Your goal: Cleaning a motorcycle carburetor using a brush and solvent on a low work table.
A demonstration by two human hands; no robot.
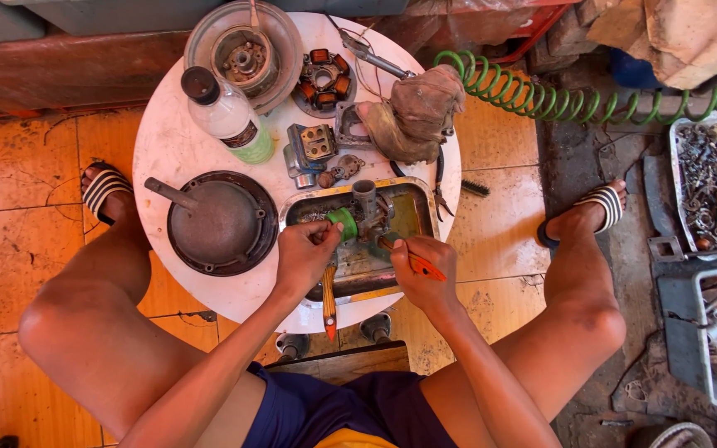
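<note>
The right hand (425, 270) is gripping an orange-handled tool (412, 261), its tip reaching toward a small metal engine part (367, 211). The left hand (304, 257) is pinching that part at its green cap (343, 223), over a metal tray (417, 207) on the round white table (168, 141). Further out are sitting a dark dome-shaped cover (221, 224), a plastic bottle (226, 116) and a rag (417, 112).

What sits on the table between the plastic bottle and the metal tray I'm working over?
In the head view, a small grey metal block part and loose bits lie between the plastic bottle and the metal tray.
</note>
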